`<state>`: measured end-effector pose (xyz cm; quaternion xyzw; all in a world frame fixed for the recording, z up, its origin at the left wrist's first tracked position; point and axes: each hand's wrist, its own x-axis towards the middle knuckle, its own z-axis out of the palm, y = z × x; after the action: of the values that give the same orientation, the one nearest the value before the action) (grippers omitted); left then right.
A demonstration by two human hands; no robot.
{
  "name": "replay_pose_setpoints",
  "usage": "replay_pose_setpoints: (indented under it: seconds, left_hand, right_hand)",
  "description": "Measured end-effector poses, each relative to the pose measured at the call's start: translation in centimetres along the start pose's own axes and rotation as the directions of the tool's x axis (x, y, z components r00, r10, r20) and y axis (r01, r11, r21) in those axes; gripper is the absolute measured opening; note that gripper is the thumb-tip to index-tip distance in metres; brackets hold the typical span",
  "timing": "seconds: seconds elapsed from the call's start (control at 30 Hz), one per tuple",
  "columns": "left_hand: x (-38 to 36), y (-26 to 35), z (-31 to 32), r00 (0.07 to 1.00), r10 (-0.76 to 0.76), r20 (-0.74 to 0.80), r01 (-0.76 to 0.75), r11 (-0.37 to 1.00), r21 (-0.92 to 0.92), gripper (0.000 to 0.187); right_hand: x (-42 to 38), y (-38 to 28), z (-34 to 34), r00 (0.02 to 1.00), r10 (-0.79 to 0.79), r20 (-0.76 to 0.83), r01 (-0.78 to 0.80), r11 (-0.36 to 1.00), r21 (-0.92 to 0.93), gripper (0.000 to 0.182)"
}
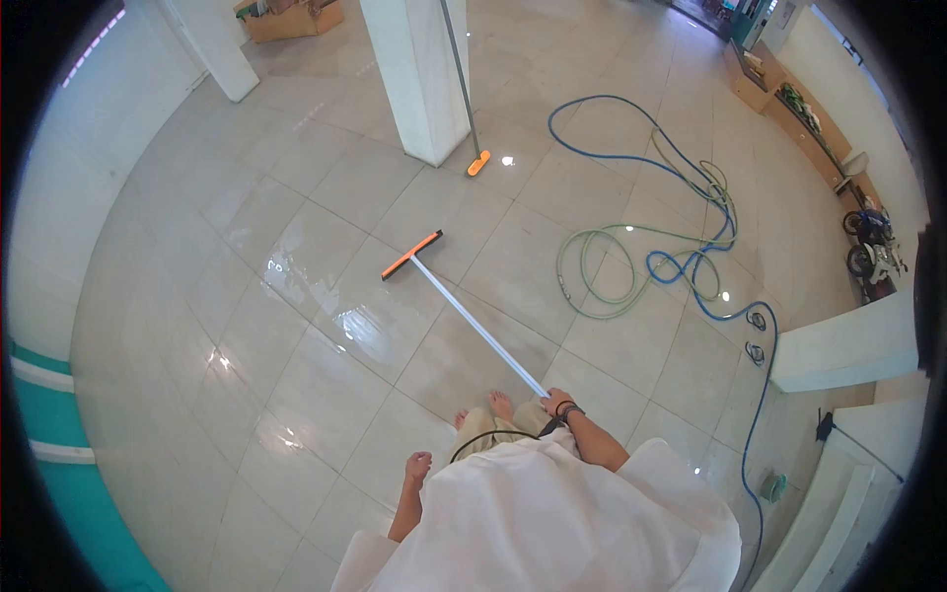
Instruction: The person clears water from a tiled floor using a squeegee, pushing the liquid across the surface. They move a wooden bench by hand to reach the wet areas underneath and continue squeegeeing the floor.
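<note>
With the right hand (557, 403) gripping the squeegee (477, 326) and the curled left hand (418, 466) seemingly empty, wet-looking tiles (357, 331) ten o'clock from the bare feet (501, 405) are threatening a slip.

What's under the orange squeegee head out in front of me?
Tiled floor shows around the orange squeegee head; the strip directly beneath it is covered, so I can't tell whether that part is wet.

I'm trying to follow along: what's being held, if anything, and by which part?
The right hand grips the squeegee by its pale handle, far from the orange head. The left hand is curled, with nothing visible in it.
</note>
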<state>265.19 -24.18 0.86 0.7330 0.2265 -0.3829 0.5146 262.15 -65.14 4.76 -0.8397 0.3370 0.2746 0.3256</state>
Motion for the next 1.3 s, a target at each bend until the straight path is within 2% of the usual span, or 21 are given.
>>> replay_pose_setpoints:
  seconds: [0.1,0.17,0.27,0.3,0.37,0.5,0.57,0.8,0.87,0.93,1.0,1.07,1.13,1.17,1.2,1.23,1.3]
  left_hand:
    - [-0.2,0.1,0.1,0.999,-0.020,-0.026,0.020,1.000,-0.012,0.025]
    - [0.4,-0.4,-0.2,1.000,0.002,0.014,-0.001,0.998,-0.066,0.024]
    - [1.4,-1.1,-0.3,0.999,0.012,0.029,-0.010,0.995,-0.097,0.023]
    - [1.2,-0.7,-0.3,0.999,0.017,0.027,-0.015,0.995,-0.097,0.023]
    - [0.3,0.6,0.2,1.000,0.010,-0.005,-0.010,1.000,-0.020,0.023]
    - [0.4,0.8,0.5,1.000,0.012,0.000,-0.012,0.999,-0.046,0.023]
    - [0.2,1.1,0.7,1.000,-0.004,-0.004,0.003,0.999,-0.047,0.023]
    - [0.2,1.1,0.8,1.000,0.003,-0.011,-0.003,0.998,-0.057,0.024]
    - [1.6,-1.0,0.4,1.000,0.024,0.014,-0.022,0.992,-0.124,0.024]
    - [-0.4,1.0,0.4,0.998,0.053,-0.030,-0.053,0.999,0.002,0.025]
    - [-0.6,0.8,0.0,0.996,0.090,-0.014,-0.090,0.996,0.025,0.025]
    - [-1.8,1.5,0.1,0.999,0.005,-0.037,-0.006,1.000,-0.031,0.024]
    - [-2.9,2.4,0.3,0.998,-0.027,-0.053,0.025,0.998,-0.053,0.025]
    - [-3.5,2.6,0.4,0.997,-0.045,-0.065,0.040,0.997,-0.073,0.025]
    - [-3.8,2.2,0.3,0.997,-0.037,-0.071,0.032,0.996,-0.078,0.025]
    - [-4.2,2.1,0.3,0.996,-0.047,-0.079,0.041,0.996,-0.078,0.025]
    - [-5.1,1.5,0.3,0.993,-0.084,-0.088,0.079,0.995,-0.057,0.024]
  right_hand:
    - [0.2,0.5,0.6,0.995,-0.043,-0.085,0.037,0.996,-0.076,0.037]
    - [0.1,0.3,0.2,1.000,-0.008,0.003,0.008,1.000,0.000,0.040]
    - [-0.2,-0.3,-0.4,0.999,0.012,0.030,-0.013,0.999,0.035,0.044]
    - [-0.5,-0.7,-0.8,1.000,0.008,0.027,-0.009,0.999,0.038,0.044]
    - [-0.9,-1.3,-1.4,0.992,0.087,0.093,-0.098,0.989,0.114,0.046]
    - [-1.1,-1.8,-1.7,0.994,0.069,0.089,-0.077,0.994,0.084,0.049]
    - [0.3,-0.5,-0.4,1.000,0.000,0.016,0.000,0.999,0.032,0.054]
    - [0.8,-0.7,-0.7,0.999,-0.048,0.023,0.048,0.999,-0.002,0.053]
    - [1.5,-1.3,-1.3,0.979,-0.009,0.202,-0.010,0.996,0.093,0.051]
    - [2.3,-2.8,-2.2,0.921,0.117,0.371,-0.231,0.933,0.276,0.047]
    - [4.5,-2.9,-1.7,0.934,0.012,0.357,-0.153,0.917,0.369,0.046]
    - [3.4,-5.7,-3.8,0.945,0.127,0.301,-0.253,0.867,0.430,0.045]
    - [4.1,-6.8,-4.5,0.970,0.079,0.228,-0.156,0.926,0.345,0.051]
    - [4.5,-7.0,-4.8,0.968,0.080,0.239,-0.161,0.926,0.341,0.051]
    - [4.8,-7.1,-4.9,0.993,0.058,0.104,-0.069,0.991,0.112,0.055]
    - [4.9,-7.5,-5.1,1.000,-0.003,-0.022,0.000,0.991,-0.133,0.059]
    - [3.9,-7.8,-6.4,0.999,0.038,0.009,-0.037,0.992,-0.120,0.062]
